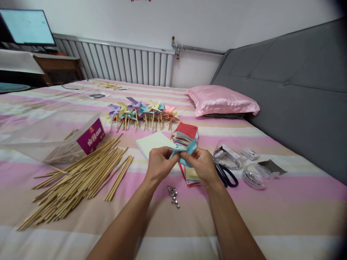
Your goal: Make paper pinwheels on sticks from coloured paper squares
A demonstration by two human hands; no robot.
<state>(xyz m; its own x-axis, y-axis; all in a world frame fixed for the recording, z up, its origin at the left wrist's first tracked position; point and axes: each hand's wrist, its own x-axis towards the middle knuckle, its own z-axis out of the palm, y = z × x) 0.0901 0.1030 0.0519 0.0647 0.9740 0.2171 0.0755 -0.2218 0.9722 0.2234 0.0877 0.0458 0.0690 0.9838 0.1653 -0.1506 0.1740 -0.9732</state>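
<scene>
A light blue paper pinwheel [192,147] is held between both hands above the bed, its blades partly folded in. My left hand [160,162] pinches its left side between thumb and fingers. My right hand [202,164] grips the other side, thumb near the middle. Behind and below lie a pale green paper sheet stack [155,143], a stack of red-topped paper squares [187,130] and more coloured paper [192,176], partly covered by my hands. Several silver push pins [173,196] lie on the bedsheet in front. Scissors [227,177] with dark handles rest beside my right wrist.
Many wooden sticks [81,177] spread at left, beside a clear plastic box [54,126]. Finished pinwheels [143,108] lie in a row farther back. Round clear containers [255,177] and a small white box [249,154] sit at right. A pink pillow [222,99] lies by the grey headboard [292,79].
</scene>
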